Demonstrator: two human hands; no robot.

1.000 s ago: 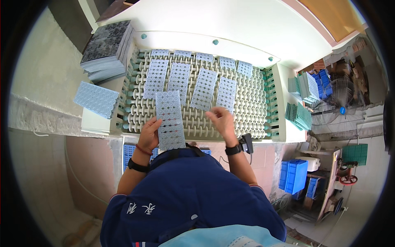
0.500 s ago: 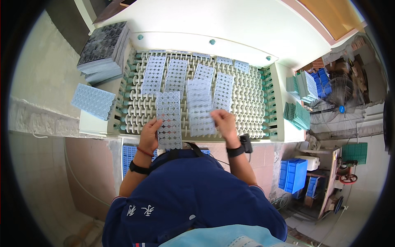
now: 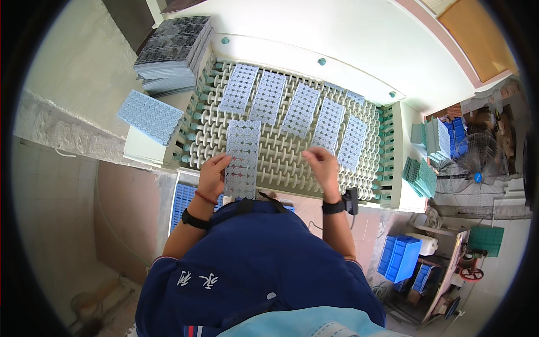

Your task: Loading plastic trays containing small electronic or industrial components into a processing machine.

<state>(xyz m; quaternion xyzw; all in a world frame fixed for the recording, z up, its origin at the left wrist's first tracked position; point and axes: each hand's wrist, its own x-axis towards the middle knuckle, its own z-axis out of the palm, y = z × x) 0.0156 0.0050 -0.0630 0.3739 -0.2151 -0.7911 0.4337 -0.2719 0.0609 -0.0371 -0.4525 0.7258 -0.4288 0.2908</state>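
My left hand (image 3: 213,175) is closed on the left edge of a pale blue circuit board panel (image 3: 243,146) made of many round units in rows. Small reddish marks show on the panel near my thumb. The panel is held over the near edge of a bed of white rollers. My right hand (image 3: 321,165) hovers over the rollers to the right, fingers bent and slightly apart, holding nothing that I can see. Several similar panels lie tilted on the rollers, among them one near my right hand (image 3: 329,124) and another at the right (image 3: 352,143).
A tall stack of dark-topped panels (image 3: 171,48) stands on the machine's left ledge, with loose pale blue panels (image 3: 150,116) in front of it. Green-edged panels (image 3: 420,177) rest on the right ledge. Blue crates (image 3: 400,258) and a fan (image 3: 477,163) are further right.
My right hand has let go of a panel, which now lies on the rollers. The view has shifted, and panels have moved relative to the roller bed. My left hand still holds its panel.
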